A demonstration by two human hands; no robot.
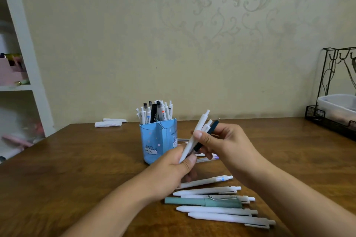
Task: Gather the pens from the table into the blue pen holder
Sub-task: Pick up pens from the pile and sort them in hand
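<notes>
Both hands grip a pen bundle point(200, 136) beside the blue pen holder point(158, 140).
Square the tips together before you lower them in.

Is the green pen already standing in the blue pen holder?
No, the green pen lies flat on the table among white pens, nearer than the blue pen holder.

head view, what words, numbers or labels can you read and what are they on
"HA...": dark letters near the top of the blue plastic pen holder, the rest cut off at its edge.
Black pen standing in the holder: white print along the barrel, too small to read.
White pens in the holder: labels with blue or red patches, blurred.
White pen with a blue-marked label on the wooden table: unreadable.
</notes>
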